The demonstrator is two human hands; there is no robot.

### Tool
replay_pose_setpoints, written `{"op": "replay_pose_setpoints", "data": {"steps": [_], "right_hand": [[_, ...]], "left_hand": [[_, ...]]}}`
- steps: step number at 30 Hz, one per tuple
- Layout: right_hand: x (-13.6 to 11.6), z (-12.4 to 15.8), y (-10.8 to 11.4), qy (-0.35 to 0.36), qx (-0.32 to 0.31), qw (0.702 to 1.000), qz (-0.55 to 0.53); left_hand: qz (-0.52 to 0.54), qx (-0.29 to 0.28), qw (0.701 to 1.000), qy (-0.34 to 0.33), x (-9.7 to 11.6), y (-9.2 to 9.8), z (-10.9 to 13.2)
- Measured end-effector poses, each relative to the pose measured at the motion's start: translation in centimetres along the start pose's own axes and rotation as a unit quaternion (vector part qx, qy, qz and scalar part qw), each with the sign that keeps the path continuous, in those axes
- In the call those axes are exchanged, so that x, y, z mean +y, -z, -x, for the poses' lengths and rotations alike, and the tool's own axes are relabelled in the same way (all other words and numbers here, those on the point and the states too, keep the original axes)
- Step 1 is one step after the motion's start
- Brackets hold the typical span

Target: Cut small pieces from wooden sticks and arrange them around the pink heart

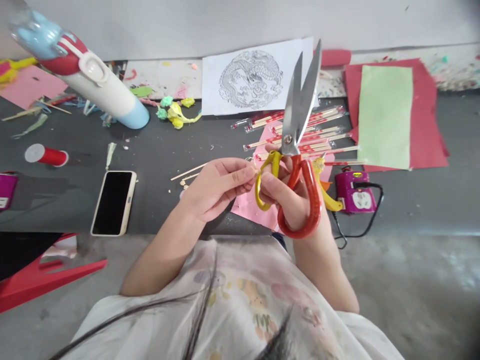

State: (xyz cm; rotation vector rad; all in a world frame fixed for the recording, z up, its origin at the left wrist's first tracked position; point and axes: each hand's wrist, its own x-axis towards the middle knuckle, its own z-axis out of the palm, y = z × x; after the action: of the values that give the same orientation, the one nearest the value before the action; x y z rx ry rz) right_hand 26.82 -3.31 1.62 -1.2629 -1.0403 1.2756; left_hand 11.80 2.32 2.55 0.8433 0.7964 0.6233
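Observation:
My right hand [290,192] is closed around a pair of scissors [288,127] with one yellow and one red handle loop. Their steel blades point away from me and stand slightly apart. Beside it, my left hand [224,186] has thumb and forefinger pinched together close to the yellow loop. Whatever is between those fingertips is too small to make out. Under both hands lies a pink paper sheet [255,207], partly hidden. Thin wooden sticks [189,171] lie just beyond my left hand.
Wrapped red-and-wood sticks [322,132], a dragon drawing [251,80] and green paper [386,117] on red paper [427,115] lie toward the back. At left are a phone [113,202], red thread spool [48,155] and bottle [108,90]. A purple box [354,192] with a black cable sits right.

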Motion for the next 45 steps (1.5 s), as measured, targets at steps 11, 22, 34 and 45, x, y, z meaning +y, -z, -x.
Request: {"op": "replay_pose_setpoints", "data": {"steps": [11,22,34,45], "right_hand": [[1.5,1.0,1.1,-0.082,0.002,0.994,0.074],[2.4,2.3,1.1,-0.113,-0.044,0.983,0.137],[6.0,3.6,0.3,-0.072,-0.053,0.988,0.123],[6.1,6.0,-1.0,-0.06,-0.126,0.985,0.097]], "left_hand": [[-0.663,0.159,0.724,-0.102,-6.2,2.2,-1.2],[-0.703,0.185,0.679,-0.105,-4.5,6.0,-0.5],[-0.726,0.208,0.649,-0.098,-3.3,11.3,-1.6],[-0.602,0.27,0.729,-0.183,-1.7,9.1,2.1]]}}
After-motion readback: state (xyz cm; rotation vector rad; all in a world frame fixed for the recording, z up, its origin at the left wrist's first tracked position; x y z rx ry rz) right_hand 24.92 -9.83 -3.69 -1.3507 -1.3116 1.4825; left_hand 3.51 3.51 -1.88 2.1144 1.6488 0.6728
